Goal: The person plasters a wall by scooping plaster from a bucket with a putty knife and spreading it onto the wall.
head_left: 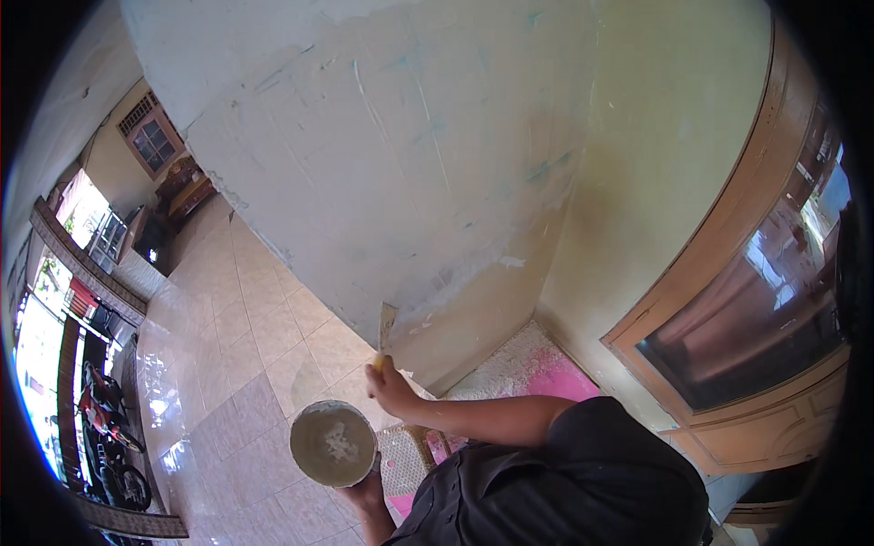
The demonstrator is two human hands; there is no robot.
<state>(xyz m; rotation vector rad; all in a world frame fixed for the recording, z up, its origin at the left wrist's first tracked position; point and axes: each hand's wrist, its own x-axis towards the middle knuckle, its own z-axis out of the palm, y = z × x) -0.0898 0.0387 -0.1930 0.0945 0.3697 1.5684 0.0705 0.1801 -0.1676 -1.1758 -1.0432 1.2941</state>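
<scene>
My right hand point(390, 389) grips the yellowish handle of a putty knife point(387, 328), its blade against the lower left part of a white patchy wall point(401, 164), near that wall's edge. My left hand point(362, 491) holds a round bowl point(319, 444) from below; pale material lies in its bottom, and the fingers are partly hidden behind it.
A wooden glazed door point(685, 318) is on the right beside a yellowish wall point(674, 136). Below are a woven-seat stool point(401, 455) and a pink-and-white speckled covering point(555, 382). On the left are tiled floor point(228, 391), a wooden bench point(191, 196) and motorcycles point(109, 409).
</scene>
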